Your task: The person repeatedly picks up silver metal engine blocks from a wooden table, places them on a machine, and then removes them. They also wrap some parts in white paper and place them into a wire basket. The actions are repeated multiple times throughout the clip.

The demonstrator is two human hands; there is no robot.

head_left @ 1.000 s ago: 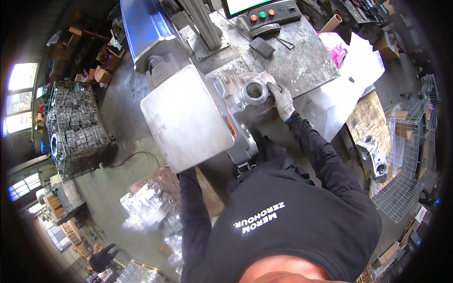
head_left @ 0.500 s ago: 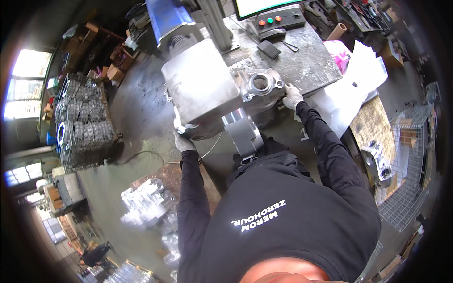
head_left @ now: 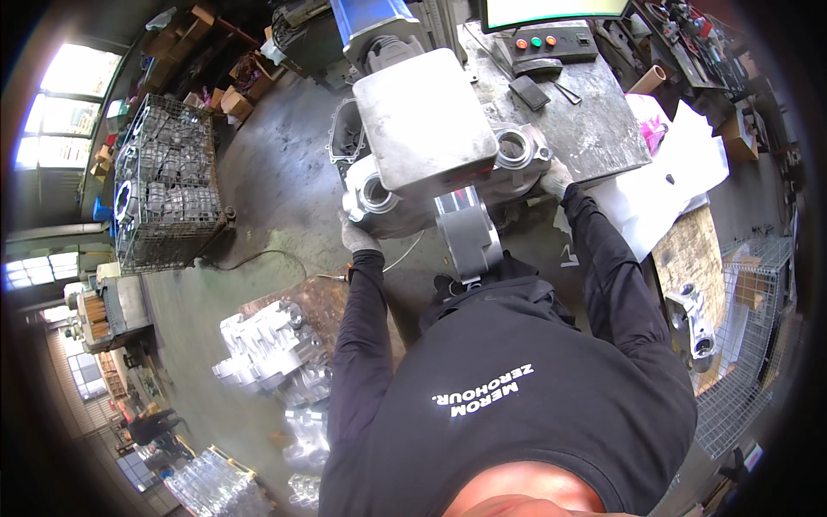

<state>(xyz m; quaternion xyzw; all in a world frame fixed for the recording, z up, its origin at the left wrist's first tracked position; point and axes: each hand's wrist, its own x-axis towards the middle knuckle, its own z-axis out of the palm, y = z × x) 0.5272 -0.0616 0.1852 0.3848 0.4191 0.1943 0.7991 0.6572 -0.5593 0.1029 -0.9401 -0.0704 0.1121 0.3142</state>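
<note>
A long grey metal casting [head_left: 376, 195] with a round ringed opening at either end lies crosswise in front of me. Its middle is hidden beneath a square, rounded metal cover [head_left: 426, 121] of a machine. My left hand [head_left: 357, 235], in a pale work glove, grips the casting's near left end, fingers partly out of sight. At the right end, my gloved right hand [head_left: 557, 178] is closed around the edge beside the other ring. Between my arms, a thick grey machine part [head_left: 469, 237] sticks out toward my waist.
A worn metal bench [head_left: 594, 121] holds a control box [head_left: 551, 45] with coloured buttons. White sheeting [head_left: 672, 185] hangs at the right. Shiny castings [head_left: 267, 345] sit low on the left, and a wire cage [head_left: 172, 185] full of metal parts stands farther off.
The casting has slid left under the cover: more of its left end shows, less of its right. Both hands keep their hold. The whole view has shifted too.
</note>
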